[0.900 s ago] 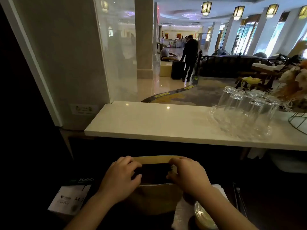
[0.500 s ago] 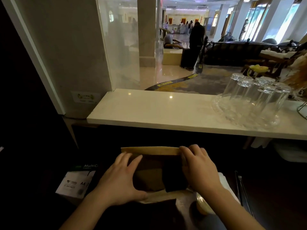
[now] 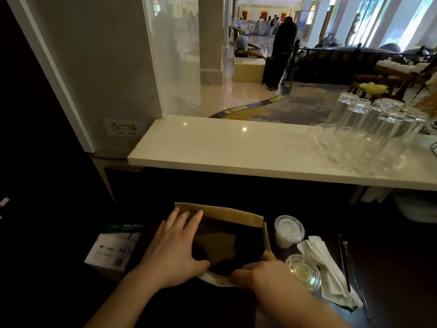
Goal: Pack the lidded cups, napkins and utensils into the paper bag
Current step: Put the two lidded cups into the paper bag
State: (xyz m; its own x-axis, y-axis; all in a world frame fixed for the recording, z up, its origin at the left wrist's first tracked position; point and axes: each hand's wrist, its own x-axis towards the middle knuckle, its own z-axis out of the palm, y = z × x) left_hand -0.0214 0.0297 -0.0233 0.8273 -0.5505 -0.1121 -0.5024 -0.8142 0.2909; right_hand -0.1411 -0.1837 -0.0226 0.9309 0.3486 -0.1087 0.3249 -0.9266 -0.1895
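A brown paper bag stands open on the dark counter, its inside dark. My left hand lies flat against the bag's left wall, fingers spread, thumb at the near rim. My right hand pinches the bag's near rim at its right corner. Two lidded clear cups stand right of the bag: a far cup with pale liquid and a near cup. White napkins lie beside them, with dark utensils further right.
A box of A4 paper sits left of the bag. A white marble ledge runs above the counter, with several upturned glasses on a glass tray at its right. Behind it is a lobby with people.
My right hand moved from the bag's far right edge down to the near rim, uncovering both cups. My left hand slid up along the left wall. The bag's mouth is wider.
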